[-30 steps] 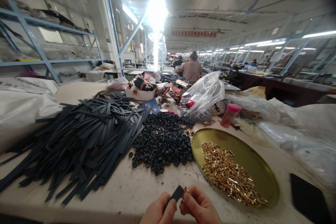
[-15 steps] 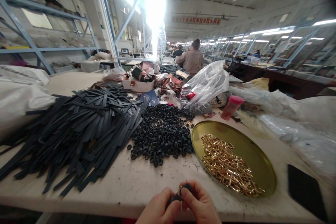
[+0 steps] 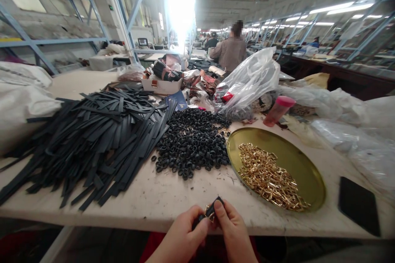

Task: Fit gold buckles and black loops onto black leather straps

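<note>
Near the table's front edge, my left hand point(image 3: 189, 230) and my right hand point(image 3: 232, 225) are closed on a black strap point(image 3: 215, 206), pinching it from either side. A gold buckle point(image 3: 210, 214) sits on the strap between my fingertips. Part of the strap is hidden by my fingers. Beyond my hands lies a heap of small black strap loops point(image 3: 193, 148). To the right, a round gold tray point(image 3: 314, 181) bears a pile of gold buckles point(image 3: 271, 181). Long black straps point(image 3: 101, 139) are heaped on the left.
A dark phone-like slab point(image 3: 358, 205) lies at the table's right side. Behind the tray stand a pink-lidded jar point(image 3: 279, 111) and a clear plastic bag point(image 3: 249, 82). A white box point(image 3: 162, 86) with bundles sits at the back. Farther off, a person point(image 3: 231, 51) faces away.
The view has tilted down, showing more of my forearms and the table's front edge. My hands have turned the strap, so its raised end and the gold buckle show more plainly.
</note>
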### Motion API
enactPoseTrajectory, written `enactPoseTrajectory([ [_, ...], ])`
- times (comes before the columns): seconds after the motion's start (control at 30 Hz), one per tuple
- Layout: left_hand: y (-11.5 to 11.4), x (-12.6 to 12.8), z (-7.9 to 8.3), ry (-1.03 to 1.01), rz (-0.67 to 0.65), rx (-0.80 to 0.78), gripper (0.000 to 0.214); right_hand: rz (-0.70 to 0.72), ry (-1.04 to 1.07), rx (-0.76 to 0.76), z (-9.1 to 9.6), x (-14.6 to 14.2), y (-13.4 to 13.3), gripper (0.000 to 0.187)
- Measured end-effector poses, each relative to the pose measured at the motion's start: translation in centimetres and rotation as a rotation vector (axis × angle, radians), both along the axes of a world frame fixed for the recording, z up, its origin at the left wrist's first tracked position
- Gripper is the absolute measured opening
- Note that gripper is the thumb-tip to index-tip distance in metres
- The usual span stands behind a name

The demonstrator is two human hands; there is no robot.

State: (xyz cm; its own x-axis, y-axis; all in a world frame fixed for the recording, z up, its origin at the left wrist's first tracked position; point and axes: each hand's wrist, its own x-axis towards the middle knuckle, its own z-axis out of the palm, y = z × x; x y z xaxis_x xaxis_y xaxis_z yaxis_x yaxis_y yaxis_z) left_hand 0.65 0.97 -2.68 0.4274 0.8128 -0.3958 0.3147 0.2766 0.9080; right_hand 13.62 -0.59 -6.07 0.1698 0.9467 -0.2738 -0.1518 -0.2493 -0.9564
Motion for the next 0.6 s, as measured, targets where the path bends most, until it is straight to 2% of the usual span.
enactPoseTrajectory([
  [0.07, -0.2, 0.2, -0.1, -0.049, 0.013, -0.041, 0.022, 0.004, -0.049, 0.014, 0.3, 0.0, -0.2, 0.040],
  [0.17, -0.4, 0.3, -0.4, -0.136, 0.060, -0.016, 0.024, 0.010, -0.104, 0.063, 0.7, 0.0, -0.4, 0.036],
  [0.43, -1.2, 0.2, -0.8, -0.137, 0.095, -0.024, 0.024, 0.037, 0.095, 0.046, 0.6, -0.2, -0.9, 0.033],
  [0.6, -1.5, 0.4, -0.3, -0.167, 0.115, -0.113, 0.026, -0.002, 0.046, 0.096, 0.7, -0.3, -1.4, 0.032],
])
